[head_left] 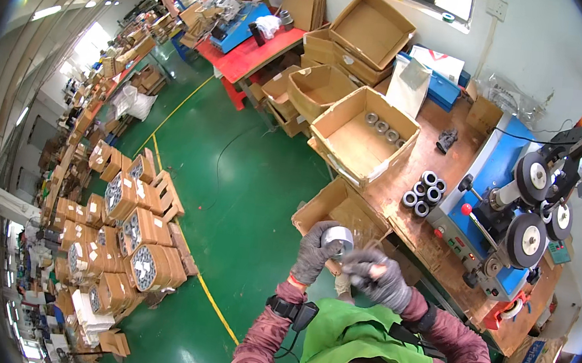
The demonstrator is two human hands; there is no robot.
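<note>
In a dark grey knit glove, my left hand (313, 255) is closed around a silver metal ring (337, 238), holding it upright before my body. My right hand (383, 282), in a matching glove, is close to the ring's right side. Its fingers are smeared by motion, so whether they grip anything does not show. A bare fingertip pokes out of that glove. Several dark-bored metal rings (423, 193) stand grouped on the wooden workbench (410, 226). More rings (382, 127) lie inside an open cardboard box (339, 126) at the bench's left edge.
A blue machine (475, 222) with black rollers (526, 241) and a red-knobbed lever (467, 209) fills the bench's right side. Below the bench edge sits another cardboard box (312, 212). Pallets of filled boxes (147, 266) stand left on the green floor (256, 178). A red table (254, 57) is farther back.
</note>
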